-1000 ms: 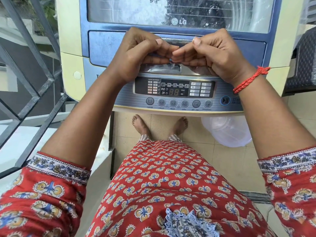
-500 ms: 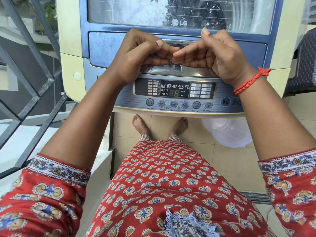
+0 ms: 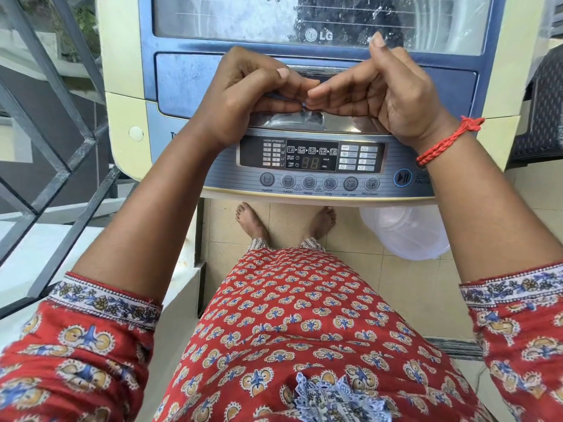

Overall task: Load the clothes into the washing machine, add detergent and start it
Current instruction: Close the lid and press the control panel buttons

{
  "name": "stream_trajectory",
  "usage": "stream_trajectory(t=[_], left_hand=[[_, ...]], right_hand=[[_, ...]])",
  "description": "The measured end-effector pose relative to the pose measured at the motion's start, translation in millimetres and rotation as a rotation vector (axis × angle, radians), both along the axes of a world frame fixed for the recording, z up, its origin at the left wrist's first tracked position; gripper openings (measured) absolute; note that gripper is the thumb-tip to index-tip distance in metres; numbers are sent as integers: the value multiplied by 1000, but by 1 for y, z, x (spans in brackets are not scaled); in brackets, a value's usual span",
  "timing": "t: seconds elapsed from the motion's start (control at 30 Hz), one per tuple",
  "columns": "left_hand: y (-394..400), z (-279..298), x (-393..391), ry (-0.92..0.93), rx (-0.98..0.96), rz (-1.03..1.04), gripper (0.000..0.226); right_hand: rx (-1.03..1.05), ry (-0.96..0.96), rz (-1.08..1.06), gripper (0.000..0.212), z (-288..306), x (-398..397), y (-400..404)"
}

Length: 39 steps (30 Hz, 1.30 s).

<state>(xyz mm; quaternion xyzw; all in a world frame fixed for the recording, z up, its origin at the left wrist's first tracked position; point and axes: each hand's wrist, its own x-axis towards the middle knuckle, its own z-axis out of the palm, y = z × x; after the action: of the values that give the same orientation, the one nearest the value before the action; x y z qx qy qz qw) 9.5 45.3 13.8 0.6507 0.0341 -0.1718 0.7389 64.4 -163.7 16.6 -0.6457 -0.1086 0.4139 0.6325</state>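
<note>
Floor: pale tiles (image 3: 405,287), with two bare feet standing on them right under the front of the machine.
Left side: a grey metal railing (image 3: 58,166) with slanting bars.
Washing machine: the washing machine (image 3: 122,71) is cream and blue and stands right in front of the person. It opens at the top.
Lid: the lid (image 3: 189,77) is down, with a see-through window and the letters LG on it.
Control panel: the control panel (image 3: 310,156) sits at the near edge, with a dark screen, a row of round buttons under it and a blue start button (image 3: 402,178) at the right.
Left hand: the left hand (image 3: 243,99) is curled, fingers bent in, at the handle dip at the front of the lid.
Right hand: the right hand (image 3: 387,92) is curled the same way, its fingertips touching the left ones, thumb poking up. I cannot tell if either hand really grips the lid edge.
Wrist: a red thread band (image 3: 444,144) is tied on the right wrist.
Tub: a clear plastic tub (image 3: 405,233) sits on the floor under the machine's right side.
Clothes to wash: none can be made out.
</note>
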Motion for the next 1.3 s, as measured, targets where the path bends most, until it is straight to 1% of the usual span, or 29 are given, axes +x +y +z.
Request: stream_trajectory(t=[0.1,0.27,0.63,1.3], left_hand=[[0,-1,0,-19,-9,-2,35],[-1,-1,0,-13,-4,13,42],[-3,-1,-1,-18,-16,10,46],[-3,-3,0,-7,-21,14,40]], right_hand=[[0,-2,-6,71,-1,0,0],[6,-1,-6,71,-1,0,-1],[-9,-4,-12,69,-1,-1,-1],[-15,-22,5,65,1,0,-1]])
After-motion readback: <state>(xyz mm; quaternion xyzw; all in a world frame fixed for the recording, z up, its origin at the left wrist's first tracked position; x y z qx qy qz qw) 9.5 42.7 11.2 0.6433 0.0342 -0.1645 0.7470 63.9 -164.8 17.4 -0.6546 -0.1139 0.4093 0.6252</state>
